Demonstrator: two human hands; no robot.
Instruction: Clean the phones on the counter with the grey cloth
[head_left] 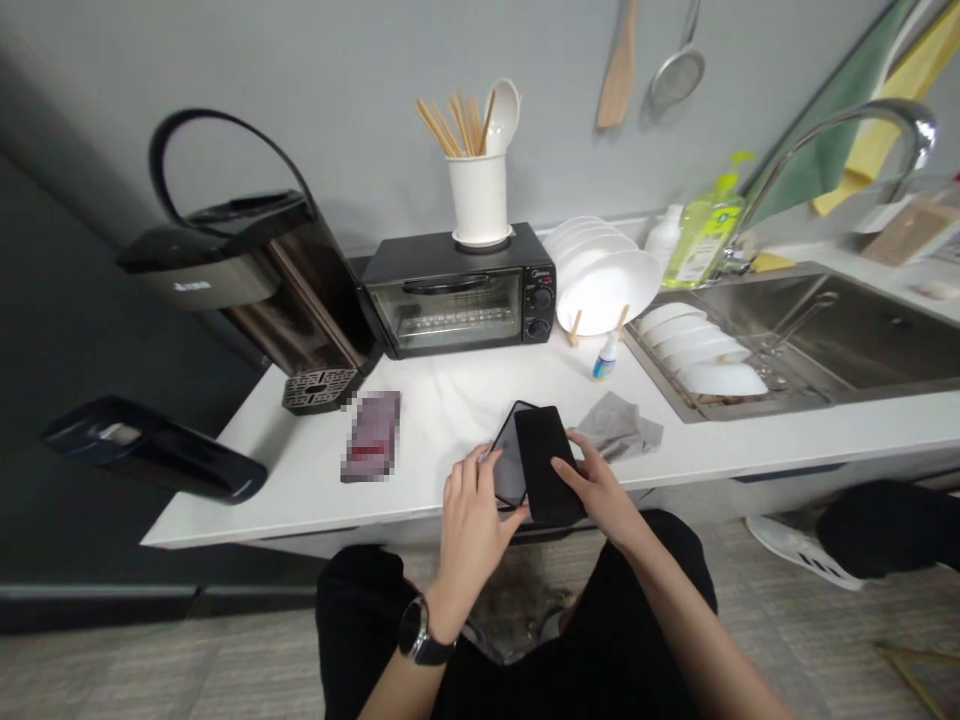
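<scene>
My left hand (472, 520), with a watch on the wrist, grips a flat, black-edged slab with a grey face (510, 462), which looks like a phone. My right hand (606, 495) is closed on a black, phone-shaped slab (546, 455). This black slab partly covers the grey-faced one, and both are held at the counter's front edge. Just right of them lies a crumpled grey cloth (621, 428). Behind the cloth stands a small white bottle with a blue label (604, 358). A purple flat item (373, 437), blurred out, lies to the left.
A toaster oven (457, 305) stands at the back, bearing a white utensil holder (478, 195). White plates (600, 290) rest in a rack beside the sink (862, 330). At left are a dispenser (285, 300) and a dark flask (165, 450). Another person's shoe (802, 552) shows at right.
</scene>
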